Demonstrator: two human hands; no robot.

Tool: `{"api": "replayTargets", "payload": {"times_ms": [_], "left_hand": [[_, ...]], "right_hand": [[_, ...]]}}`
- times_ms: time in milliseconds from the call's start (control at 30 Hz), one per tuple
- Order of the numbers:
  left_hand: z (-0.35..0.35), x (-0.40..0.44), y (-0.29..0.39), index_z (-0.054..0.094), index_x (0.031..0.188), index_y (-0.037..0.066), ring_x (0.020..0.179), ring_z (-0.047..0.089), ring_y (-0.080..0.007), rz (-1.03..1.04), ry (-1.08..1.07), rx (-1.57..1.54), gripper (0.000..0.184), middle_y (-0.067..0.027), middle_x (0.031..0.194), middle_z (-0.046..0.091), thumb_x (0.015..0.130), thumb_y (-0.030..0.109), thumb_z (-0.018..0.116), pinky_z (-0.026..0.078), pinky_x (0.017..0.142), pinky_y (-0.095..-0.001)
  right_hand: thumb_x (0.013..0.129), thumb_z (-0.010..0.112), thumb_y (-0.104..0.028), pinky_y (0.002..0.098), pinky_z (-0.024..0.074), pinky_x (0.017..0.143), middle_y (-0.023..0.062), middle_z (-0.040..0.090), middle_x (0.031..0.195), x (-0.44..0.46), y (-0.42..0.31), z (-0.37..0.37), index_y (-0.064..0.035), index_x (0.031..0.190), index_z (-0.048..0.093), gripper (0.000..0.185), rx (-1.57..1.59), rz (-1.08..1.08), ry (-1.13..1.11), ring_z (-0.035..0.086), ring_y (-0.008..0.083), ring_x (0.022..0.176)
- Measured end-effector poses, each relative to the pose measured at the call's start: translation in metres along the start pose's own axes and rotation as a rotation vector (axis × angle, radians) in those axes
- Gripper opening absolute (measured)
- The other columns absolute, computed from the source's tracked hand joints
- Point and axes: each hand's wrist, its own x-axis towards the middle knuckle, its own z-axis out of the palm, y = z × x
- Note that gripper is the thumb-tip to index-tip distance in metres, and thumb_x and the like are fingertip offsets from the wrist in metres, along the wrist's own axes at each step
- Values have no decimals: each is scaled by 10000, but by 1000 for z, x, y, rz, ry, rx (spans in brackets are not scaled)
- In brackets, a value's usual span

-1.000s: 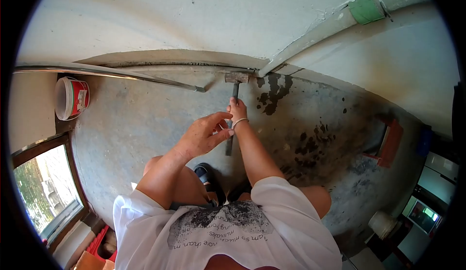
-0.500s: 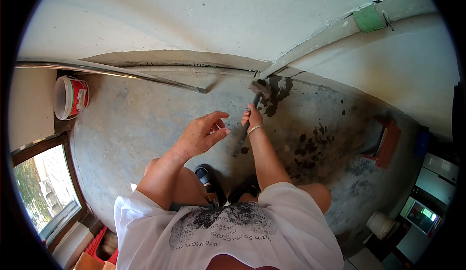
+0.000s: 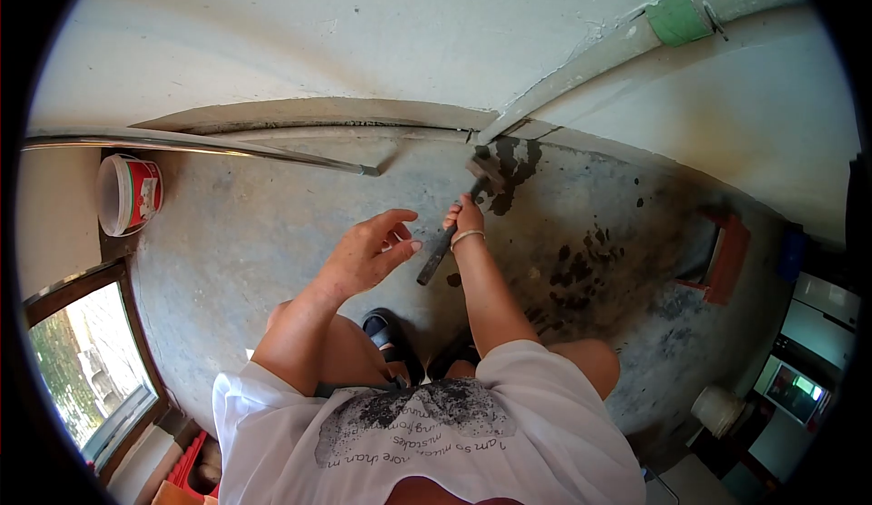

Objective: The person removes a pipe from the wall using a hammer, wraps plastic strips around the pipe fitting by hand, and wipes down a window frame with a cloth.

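In my right hand (image 3: 466, 218) is a hammer (image 3: 433, 264), gripped around the middle of its dark handle. The hammer's blocky head points away from me, above the concrete floor near the wall corner; whether it touches the floor, I cannot tell. A bracelet circles my right wrist. My left hand (image 3: 365, 252) hovers to the left of the handle, holding nothing, its fingers bent and the thumb apart from them. Dark wet patches (image 3: 518, 175) mark the floor beside the hammer head.
A pale pipe (image 3: 581, 67) with a green band runs down to the wall corner. At the left, a metal pole (image 3: 263, 149) slants across near a red and white bucket (image 3: 132, 194). To the right stands a reddish-brown stool-like object (image 3: 727, 260). A window (image 3: 89, 364) is at lower left.
The hammer has tilted, its handle end swinging left and away from me while its head sits slightly lower in view. My left hand keeps nearly the same pose. The view has shifted slightly.
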Motion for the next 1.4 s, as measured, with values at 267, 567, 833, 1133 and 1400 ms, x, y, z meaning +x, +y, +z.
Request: {"api": "replayTargets", "payload": {"times_ms": [267, 567, 833, 1133, 1400], "left_hand": [[0, -2, 3, 492, 1073, 37, 720, 574, -215, -4, -6, 12, 365, -111, 821, 592, 785, 241, 586, 461, 659, -314], [6, 1, 9, 490, 1081, 40, 723, 572, -225, -1, -28, -8, 362, -113, 831, 592, 791, 239, 579, 461, 666, -319], [8, 5, 8, 487, 1081, 37, 720, 573, -219, 9, -38, 24, 370, -111, 828, 594, 789, 245, 581, 460, 661, -315], [16, 6, 11, 488, 1076, 33, 714, 574, -218, 28, -44, 36, 385, -115, 830, 594, 784, 263, 588, 459, 649, -315], [18, 5, 10, 491, 1072, 25, 724, 579, -229, 18, -12, 74, 381, -122, 839, 596, 789, 265, 577, 463, 656, -318]], "right_hand": [[859, 465, -304, 257, 282, 376, -20, 333, 530, 10, 4, 9, -149, 825, 382, 179, -157, -117, -113, 332, 96, 396], [860, 461, -297, 273, 300, 379, 29, 408, 648, 19, 1, -4, -83, 931, 389, 236, 396, 22, -167, 356, 133, 427], [853, 473, -284, 257, 260, 369, 7, 365, 590, 13, -8, -8, -160, 888, 416, 141, 57, -56, 85, 300, 109, 404], [861, 463, -278, 251, 263, 371, -5, 370, 587, 19, -3, -1, -155, 842, 399, 140, -106, -39, -162, 308, 104, 409], [861, 457, -282, 247, 257, 357, -17, 360, 567, 16, -3, 1, -141, 807, 418, 156, 248, 81, -151, 309, 100, 392]]}}
